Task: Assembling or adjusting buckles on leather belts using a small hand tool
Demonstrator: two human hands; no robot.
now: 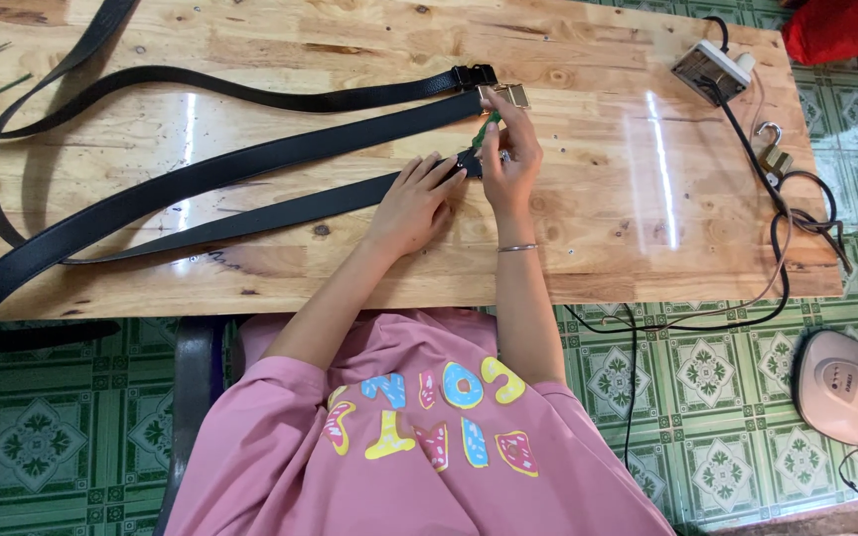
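My left hand (417, 201) presses flat on the end of a black leather belt (250, 213) lying across the wooden table (598, 228). My right hand (508, 159) holds a small green-handled tool (489, 127) upright against that belt's end, beside my left fingertips. A second black belt (280, 149) runs above it, ending at a gold metal buckle (514, 94) just past my right fingers. A third belt (250, 89) with a black clasp (474, 75) curves along the far side.
A white power strip (712, 69) with black cables sits at the table's far right, next to a brass padlock (773, 154). A pink fan base (841, 382) stands on the green tiled floor. A red bag (841, 25) lies at the upper right.
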